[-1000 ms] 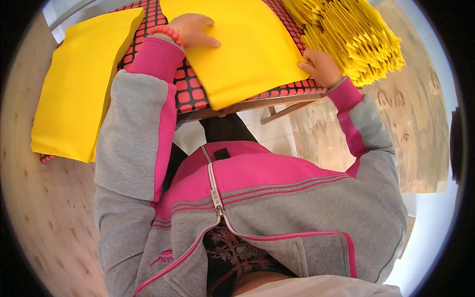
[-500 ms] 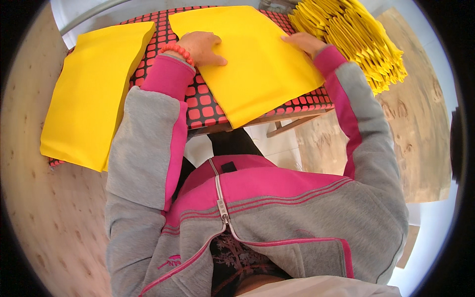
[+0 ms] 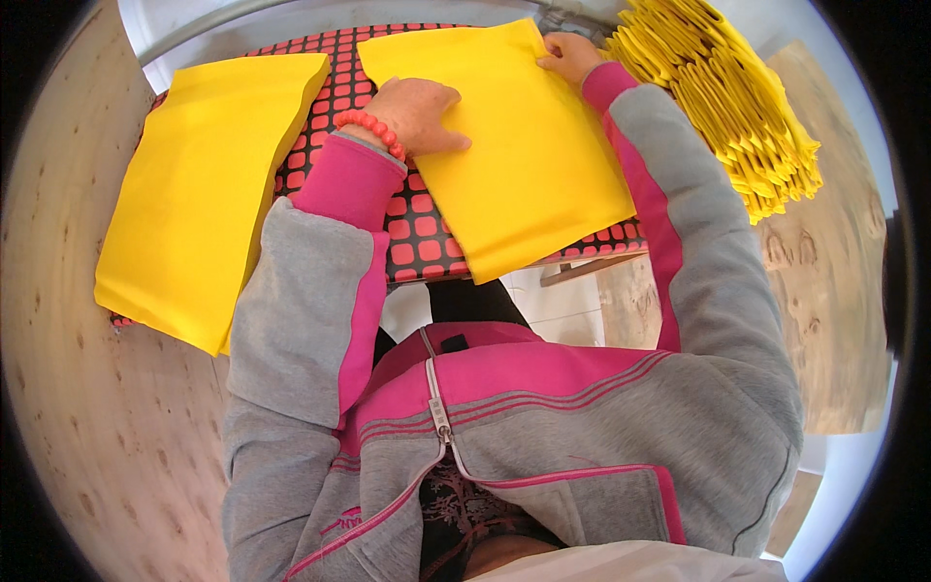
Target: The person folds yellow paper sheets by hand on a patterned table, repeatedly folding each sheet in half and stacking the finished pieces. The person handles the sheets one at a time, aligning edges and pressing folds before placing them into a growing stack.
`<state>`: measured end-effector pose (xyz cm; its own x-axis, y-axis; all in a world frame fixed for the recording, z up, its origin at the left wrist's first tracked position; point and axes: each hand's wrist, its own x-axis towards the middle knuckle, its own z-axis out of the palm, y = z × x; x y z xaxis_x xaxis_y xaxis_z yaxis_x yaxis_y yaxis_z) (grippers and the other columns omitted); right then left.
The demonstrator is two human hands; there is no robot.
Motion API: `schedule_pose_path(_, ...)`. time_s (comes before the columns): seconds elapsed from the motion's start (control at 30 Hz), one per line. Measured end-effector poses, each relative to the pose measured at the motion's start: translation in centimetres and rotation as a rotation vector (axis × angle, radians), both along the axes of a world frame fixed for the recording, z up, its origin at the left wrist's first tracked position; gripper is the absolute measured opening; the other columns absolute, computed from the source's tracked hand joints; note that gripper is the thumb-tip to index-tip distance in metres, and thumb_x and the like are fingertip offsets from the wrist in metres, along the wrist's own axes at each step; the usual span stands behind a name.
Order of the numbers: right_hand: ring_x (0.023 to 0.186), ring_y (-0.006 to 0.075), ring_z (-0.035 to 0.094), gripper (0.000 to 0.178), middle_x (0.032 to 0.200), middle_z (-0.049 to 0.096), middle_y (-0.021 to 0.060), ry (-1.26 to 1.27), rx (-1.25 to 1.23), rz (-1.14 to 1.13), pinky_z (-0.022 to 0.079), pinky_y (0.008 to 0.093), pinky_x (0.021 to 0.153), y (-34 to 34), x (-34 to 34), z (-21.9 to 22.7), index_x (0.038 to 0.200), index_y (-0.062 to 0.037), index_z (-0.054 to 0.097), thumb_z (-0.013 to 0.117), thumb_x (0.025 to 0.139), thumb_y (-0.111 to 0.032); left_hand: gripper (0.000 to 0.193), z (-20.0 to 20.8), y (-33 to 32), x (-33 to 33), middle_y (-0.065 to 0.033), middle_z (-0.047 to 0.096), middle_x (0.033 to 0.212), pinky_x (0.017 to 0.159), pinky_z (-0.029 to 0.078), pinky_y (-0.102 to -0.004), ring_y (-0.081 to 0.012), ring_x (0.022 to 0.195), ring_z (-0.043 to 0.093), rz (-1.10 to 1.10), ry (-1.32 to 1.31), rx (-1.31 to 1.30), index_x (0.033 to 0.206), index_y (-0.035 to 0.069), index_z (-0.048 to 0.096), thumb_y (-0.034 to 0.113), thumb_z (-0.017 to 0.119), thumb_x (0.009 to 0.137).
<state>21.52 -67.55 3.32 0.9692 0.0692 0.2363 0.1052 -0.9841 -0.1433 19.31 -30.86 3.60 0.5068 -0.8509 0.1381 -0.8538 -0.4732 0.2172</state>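
Observation:
A flat yellow fabric piece (image 3: 529, 165) lies at a slant on the table, in front of me. My left hand (image 3: 419, 112) rests on its left side, thumb spread away from the fingers, holding nothing. At the far right corner of the piece, my right hand (image 3: 570, 58) has its fingers closed on the edge; the fingertips are partly hidden. To the left lies a thick, even stack of yellow fabric (image 3: 199, 184), apart from both hands.
The table (image 3: 415, 228) has a red-and-black checked cover. Past my right forearm rises a tall pile of folded yellow fabric (image 3: 722, 107). A grey metal pipe (image 3: 208, 24) runs behind the table. Wooden boards (image 3: 815, 262) stand at the right.
My right hand has moved from the right edge of the fabric piece up to its far corner and closed there. The left hand stays on the piece. The whole view has shifted slightly.

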Motion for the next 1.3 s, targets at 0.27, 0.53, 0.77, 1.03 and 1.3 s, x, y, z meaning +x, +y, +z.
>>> schedule_pose_path(0.27, 0.072, 0.023, 0.068, 0.023, 0.084, 0.069, 0.0047, -0.195, 0.064, -0.007, 0.055, 0.0398, 0.064, 2.7, -2.0, -0.5, 0.097, -0.0074, 0.068, 0.061, 0.099, -0.029, 0.051, -1.4, 0.5, 0.1, -0.0152, 0.073, 0.11, 0.106, 0.042, -0.0547, -0.0345, 0.109, 0.067, 0.02, -0.093, -0.217, 0.116, 0.007, 0.071, 0.046, 0.068, 0.084)
schedule_pose_path(0.53, 0.055, 0.0068, 0.053, 0.041, 0.078, 0.068, -0.0026, 0.412, 1.136, -0.269, 0.042, 0.0242, 0.05, -2.7, -0.6, 0.9, 0.093, -0.0125, 0.066, 0.054, 0.106, -0.049, 0.047, -0.9, 0.3, 0.4, -0.0149, 0.073, 0.109, 0.101, 0.045, -0.0518, -0.0343, 0.108, 0.068, 0.03, -0.056, -0.071, 0.113, 0.008, 0.072, 0.044, 0.066, 0.084)
schedule_pose_path(0.77, 0.078, 0.0151, 0.071, 0.036, 0.098, 0.076, 0.0066, 0.658, 0.991, -0.196, 0.055, 0.028, 0.064, -3.7, 0.1, 1.2, 0.114, -0.0042, 0.07, 0.068, 0.099, -0.037, 0.044, -0.9, 0.4, 0.6, -0.0148, 0.074, 0.106, 0.095, 0.048, -0.0499, -0.0345, 0.105, 0.068, 0.001, -0.07, -0.098, 0.109, 0.007, 0.072, 0.042, 0.067, 0.083)
schedule_pose_path(1.03, 0.088, 0.0173, 0.074, 0.044, 0.112, 0.075, 0.0092, 0.666, 0.905, -0.211, 0.059, 0.032, 0.082, -2.4, -0.2, 1.6, 0.131, -0.0026, 0.063, 0.074, 0.095, -0.027, 0.055, -0.1, 0.6, 0.4, -0.0208, 0.072, 0.116, 0.095, 0.054, -0.0458, -0.0387, 0.108, 0.067, -0.005, -0.091, -0.029, 0.123, 0.001, 0.068, 0.041, 0.071, 0.085)
schedule_pose_path(1.3, 0.093, 0.0187, 0.074, 0.043, 0.115, 0.075, 0.0111, 0.561, 0.879, -0.375, 0.06, 0.0328, 0.083, -1.4, -0.1, 1.2, 0.135, -0.0027, 0.062, 0.069, 0.099, -0.025, 0.051, 0.3, 0.5, -0.1, -0.0173, 0.073, 0.115, 0.099, 0.05, -0.0458, -0.0348, 0.111, 0.067, 0.039, -0.127, -0.049, 0.122, 0.005, 0.07, 0.041, 0.071, 0.086)
